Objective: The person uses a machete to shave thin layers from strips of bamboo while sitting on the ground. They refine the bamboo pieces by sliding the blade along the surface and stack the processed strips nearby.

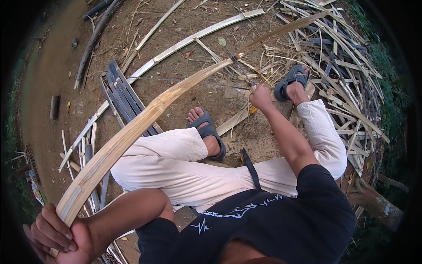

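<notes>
My left hand (57, 235) grips the near end of a long pale bamboo strip (132, 132) at the lower left. The strip arcs up and right across my lap to its far end near the middle top. My right hand (260, 97) is stretched forward and closed on the handle of a knife (241, 69), whose thin blade meets the strip's far end where a thinner sliver (281, 31) peels off toward the upper right. I sit with both legs in light trousers (176, 167) and dark sandals (210, 132) on bare earth.
A big heap of split bamboo slats (347, 70) lies at the right. Dark flat slats (125, 99) and long pale strips (193, 39) lie on the dirt to the left and ahead. A wooden stump (378, 204) sits at the lower right.
</notes>
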